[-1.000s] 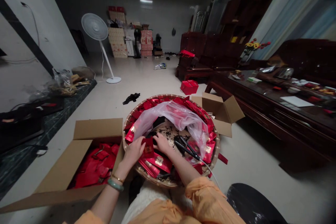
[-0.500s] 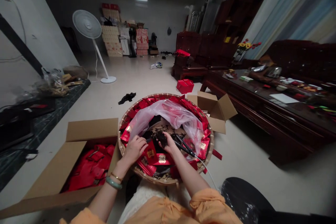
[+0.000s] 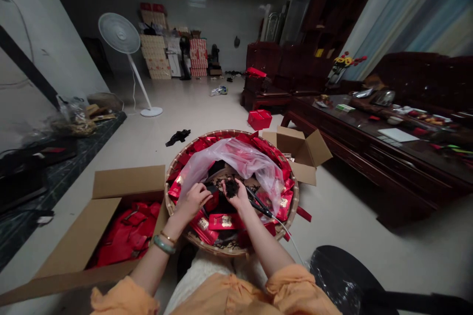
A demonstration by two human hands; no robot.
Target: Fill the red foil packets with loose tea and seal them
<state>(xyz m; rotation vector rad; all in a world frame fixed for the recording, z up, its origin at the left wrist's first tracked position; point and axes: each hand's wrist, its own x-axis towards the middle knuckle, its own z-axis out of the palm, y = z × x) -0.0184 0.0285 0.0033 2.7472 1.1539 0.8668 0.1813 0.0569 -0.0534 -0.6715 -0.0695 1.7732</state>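
Note:
My left hand is closed, its fingertips pinching the top of a small red packet. Cupped in my right hand is a heap of dark loose tea leaves, close beside the packet. Both hands are over a round bamboo basket lined with red packets. Inside it lies a translucent plastic bag, its mouth open, with more dark leaves. A black two-armed tool like a hair straightener, with a pale cord, rests right of my right hand.
At the left, an open carton holds many red packets. Another open carton stands beyond the basket's right side, near a red box. A dark wooden table runs along the right. A white standing fan is further back.
My left hand has lifted the red packet slightly and turned it. My right hand, with the tea leaves, has moved up a little and its palm faces up more.

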